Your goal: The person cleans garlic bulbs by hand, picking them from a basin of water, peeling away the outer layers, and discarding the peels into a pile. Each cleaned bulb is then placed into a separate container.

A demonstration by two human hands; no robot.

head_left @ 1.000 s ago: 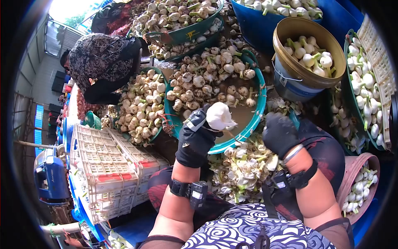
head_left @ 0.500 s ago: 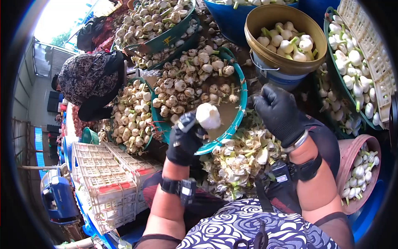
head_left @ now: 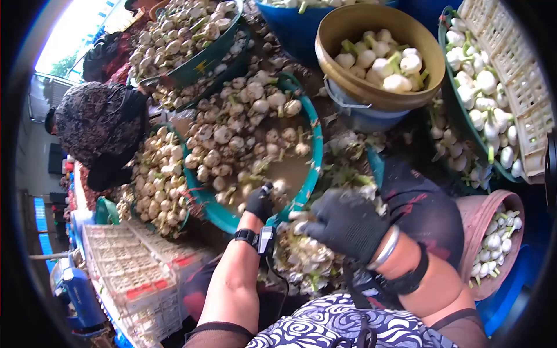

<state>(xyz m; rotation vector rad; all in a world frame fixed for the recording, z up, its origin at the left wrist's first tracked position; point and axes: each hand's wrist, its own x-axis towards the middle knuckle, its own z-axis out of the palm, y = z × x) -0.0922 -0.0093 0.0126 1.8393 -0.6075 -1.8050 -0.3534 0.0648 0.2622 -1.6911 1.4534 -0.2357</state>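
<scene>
Before us, a teal tub (head_left: 316, 145), a bucket (head_left: 371, 100), peelings (head_left: 301, 261), our right hand (head_left: 351, 225) blurred above them, our left hand (head_left: 259, 203) over the tub, whether either hand's fingers pinch we cannot tell, a garlic bulb (head_left: 279, 187) in the tub beside the left.

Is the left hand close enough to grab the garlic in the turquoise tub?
Probably yes: the left hand is at the near rim of the turquoise tub. No lid covers it, and garlic bulbs lie just beyond the hand.
</scene>
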